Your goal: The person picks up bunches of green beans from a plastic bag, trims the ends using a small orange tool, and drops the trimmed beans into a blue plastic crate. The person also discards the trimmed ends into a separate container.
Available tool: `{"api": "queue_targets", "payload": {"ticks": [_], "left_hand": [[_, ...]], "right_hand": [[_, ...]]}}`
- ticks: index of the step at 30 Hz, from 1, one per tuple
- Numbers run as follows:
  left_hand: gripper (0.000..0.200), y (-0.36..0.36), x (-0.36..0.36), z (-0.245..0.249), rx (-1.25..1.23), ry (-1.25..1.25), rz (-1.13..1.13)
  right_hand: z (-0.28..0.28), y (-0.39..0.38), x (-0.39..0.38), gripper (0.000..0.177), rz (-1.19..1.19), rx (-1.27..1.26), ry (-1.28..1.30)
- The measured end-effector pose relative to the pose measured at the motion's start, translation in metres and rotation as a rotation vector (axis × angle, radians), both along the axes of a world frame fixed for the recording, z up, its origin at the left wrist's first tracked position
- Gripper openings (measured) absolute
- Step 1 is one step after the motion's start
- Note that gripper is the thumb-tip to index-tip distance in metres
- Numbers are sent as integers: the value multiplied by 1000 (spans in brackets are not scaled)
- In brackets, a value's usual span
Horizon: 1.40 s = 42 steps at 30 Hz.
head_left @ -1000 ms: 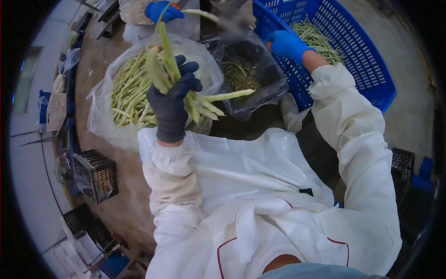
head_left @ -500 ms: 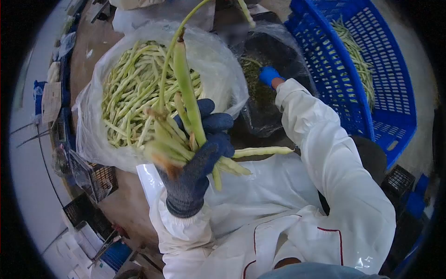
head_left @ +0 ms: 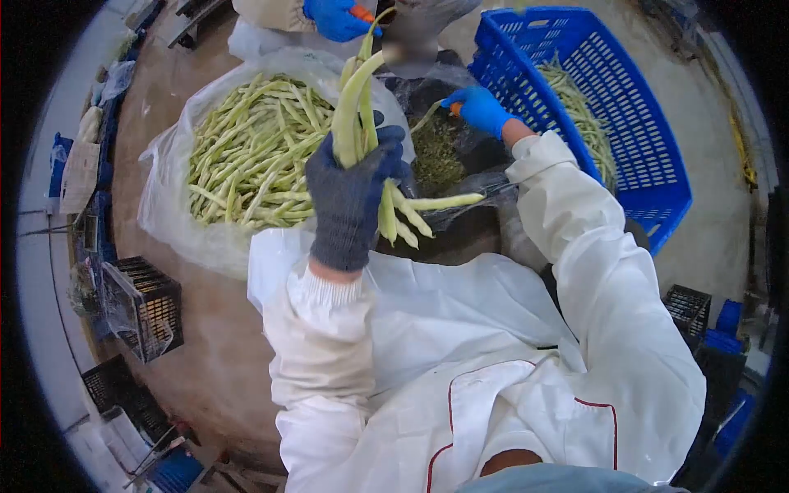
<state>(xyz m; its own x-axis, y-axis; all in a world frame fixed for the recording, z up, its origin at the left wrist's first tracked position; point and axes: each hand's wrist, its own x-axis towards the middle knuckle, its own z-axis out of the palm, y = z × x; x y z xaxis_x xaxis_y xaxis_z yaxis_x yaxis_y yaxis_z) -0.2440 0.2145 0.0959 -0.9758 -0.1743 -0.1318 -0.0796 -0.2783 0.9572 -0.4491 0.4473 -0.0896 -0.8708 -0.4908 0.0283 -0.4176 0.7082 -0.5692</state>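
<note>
My left hand (head_left: 349,193), in a dark grey-blue glove, is closed round a bunch of long green beans (head_left: 353,111); some stick up and others hang out to the right below the fingers. Behind it lies an open clear plastic bag (head_left: 168,185) full of beans (head_left: 255,156). My right hand (head_left: 483,111), in a blue glove, is closed on an orange-handled tool (head_left: 454,108), whose far end I cannot make out. It is over a dark bag (head_left: 472,156) with small green scraps (head_left: 436,156) in it.
A blue perforated crate (head_left: 637,140) with beans (head_left: 575,107) stands tilted at the right. At the top, a co-worker's blue-gloved hand (head_left: 335,18) holds something orange. Black crates (head_left: 156,308) stand at the left, and another black crate (head_left: 687,308) at the lower right.
The view has shifted. My left hand has turned and moved up with the beans, and the brown, withered pieces no longer show in it. A co-worker's gloved hand has come into view at the top.
</note>
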Motion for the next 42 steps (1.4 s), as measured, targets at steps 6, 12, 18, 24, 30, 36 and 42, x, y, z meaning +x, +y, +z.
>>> {"api": "queue_targets", "payload": {"ticks": [6, 12, 18, 24, 30, 36, 42], "left_hand": [[33, 34, -23, -32, 40, 174, -4], [39, 55, -40, -42, -132, 191, -28], [31, 29, -51, -57, -182, 64, 76], [28, 24, -37, -37, -164, 81, 103], [30, 30, -36, -40, -286, 60, 57], [36, 33, -26, -32, -99, 187, -52], [47, 24, -18, -5, 235, 321, 21]], "right_hand": [[163, 11, 56, 22, 252, -61, 8], [207, 9, 120, 25, 342, -229, 79], [182, 31, 94, 35, 124, -229, -1], [162, 15, 86, 37, 265, -286, 334], [184, 0, 99, 30, 242, -51, 123], [185, -1, 99, 27, 305, -393, -146], [177, -1, 91, 27, 313, -765, -477]]}}
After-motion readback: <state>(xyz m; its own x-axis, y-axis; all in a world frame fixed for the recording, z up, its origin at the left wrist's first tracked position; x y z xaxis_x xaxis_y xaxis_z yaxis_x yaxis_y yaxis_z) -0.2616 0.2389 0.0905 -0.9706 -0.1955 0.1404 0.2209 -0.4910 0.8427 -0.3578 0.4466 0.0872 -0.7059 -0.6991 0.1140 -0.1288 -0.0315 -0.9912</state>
